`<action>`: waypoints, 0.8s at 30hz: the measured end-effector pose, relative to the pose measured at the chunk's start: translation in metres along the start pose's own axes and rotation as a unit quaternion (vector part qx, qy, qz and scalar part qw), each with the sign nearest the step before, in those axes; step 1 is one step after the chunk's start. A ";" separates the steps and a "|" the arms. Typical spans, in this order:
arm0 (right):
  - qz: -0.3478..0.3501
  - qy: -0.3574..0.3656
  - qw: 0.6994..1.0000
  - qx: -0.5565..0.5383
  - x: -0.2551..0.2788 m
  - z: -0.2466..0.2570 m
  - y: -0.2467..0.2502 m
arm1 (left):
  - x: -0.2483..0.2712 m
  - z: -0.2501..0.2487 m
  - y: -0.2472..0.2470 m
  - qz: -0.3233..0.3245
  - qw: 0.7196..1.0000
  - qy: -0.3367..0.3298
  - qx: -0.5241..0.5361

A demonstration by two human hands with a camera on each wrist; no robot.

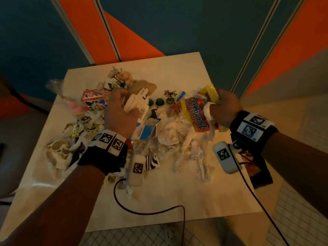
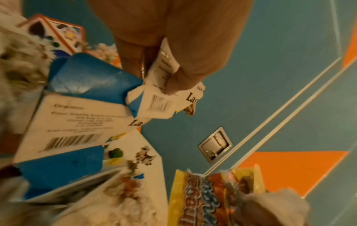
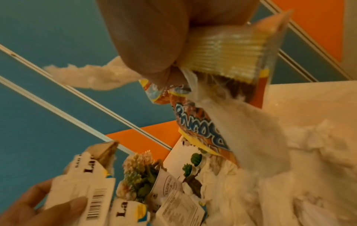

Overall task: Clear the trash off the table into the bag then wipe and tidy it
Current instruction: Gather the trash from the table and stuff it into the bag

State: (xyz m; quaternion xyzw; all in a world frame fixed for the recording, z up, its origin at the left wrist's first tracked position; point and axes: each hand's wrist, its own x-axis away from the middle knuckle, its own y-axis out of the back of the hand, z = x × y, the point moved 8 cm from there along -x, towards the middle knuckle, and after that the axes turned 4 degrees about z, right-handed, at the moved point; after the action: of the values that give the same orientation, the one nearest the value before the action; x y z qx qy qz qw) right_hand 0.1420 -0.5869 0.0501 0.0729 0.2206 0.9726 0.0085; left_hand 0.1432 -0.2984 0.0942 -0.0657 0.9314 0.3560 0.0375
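Observation:
A square pale table [image 1: 177,196] is strewn with trash. My left hand [image 1: 120,110] grips a crumpled white paper packet [image 1: 140,102] with a barcode [image 2: 159,104] and black lettering, lifted above the pile. My right hand [image 1: 225,107] holds a yellow and orange snack wrapper [image 1: 198,114] together with a strip of white tissue [image 1: 210,118]; in the right wrist view the thumb and fingers pinch the wrapper's [image 3: 222,61] crimped yellow end. Crumpled white tissues [image 1: 170,137] lie under and between both hands. No bag is in view.
A patterned red-edged box [image 1: 92,100], artificial flowers [image 1: 120,79], small green cactus figures [image 1: 159,102] and a blue and white carton [image 1: 145,130] lie at mid table. Torn patterned wrappers [image 1: 58,151] sit at the left. A dark object [image 1: 257,171] hangs off the right edge. Cables cross the near edge.

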 end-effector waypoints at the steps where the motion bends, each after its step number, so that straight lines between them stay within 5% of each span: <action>1: -0.014 -0.005 1.000 -0.003 0.004 -0.002 0.011 | 0.000 -0.013 0.001 -0.013 1.000 -0.018 0.007; 9: -0.070 -0.038 0.997 0.010 0.012 -0.051 0.104 | -0.001 -0.106 -0.062 -0.010 0.993 -0.101 0.069; 18: -0.070 -0.098 0.993 -0.006 0.019 -0.167 0.197 | 0.014 -0.169 -0.218 0.098 0.989 -0.065 0.087; 24: -0.054 -0.200 0.978 0.007 0.042 -0.263 0.234 | 0.037 -0.182 -0.354 0.183 0.980 -0.011 0.073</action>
State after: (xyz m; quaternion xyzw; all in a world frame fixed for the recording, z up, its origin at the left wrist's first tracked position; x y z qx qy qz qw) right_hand 0.0662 -0.9086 -0.0784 0.2539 0.2253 0.9348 0.1046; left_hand 0.1556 -0.6843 -0.0077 0.1126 0.9508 0.2885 -0.0136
